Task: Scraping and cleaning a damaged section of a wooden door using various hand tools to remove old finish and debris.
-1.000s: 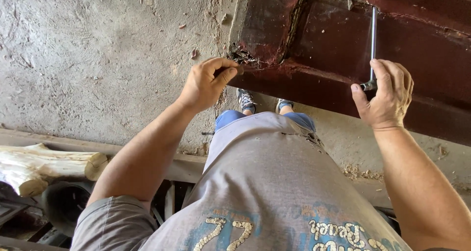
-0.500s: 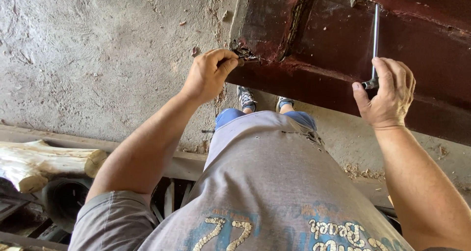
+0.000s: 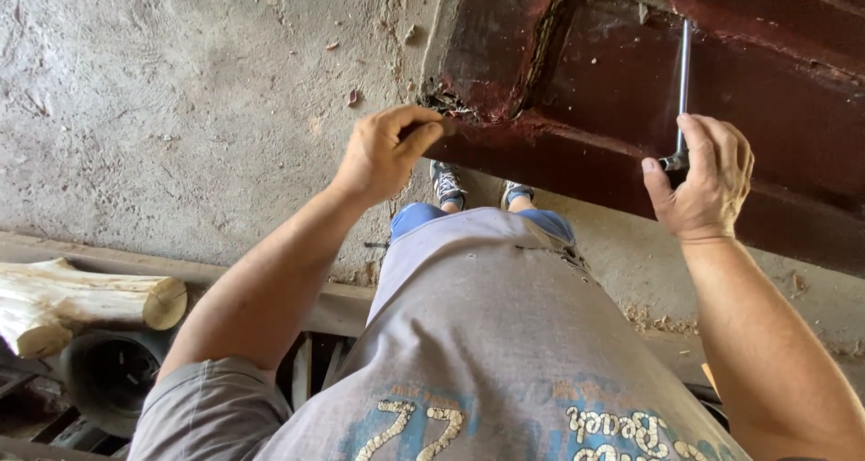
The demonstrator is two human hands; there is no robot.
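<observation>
The left hand [image 3: 383, 155] is closed, its thumb and fingers pinched on a small dark piece at the lower edge of the dark red wooden frame [image 3: 577, 82]; what the piece is cannot be told. The right hand [image 3: 707, 177] is closed around the bent end of a thin metal rod [image 3: 684, 82], which goes up from it across the frame. Behind the left arm lies a pale log [image 3: 81, 303] beside a black round pot [image 3: 113, 375], on the concrete floor [image 3: 180, 109].
</observation>
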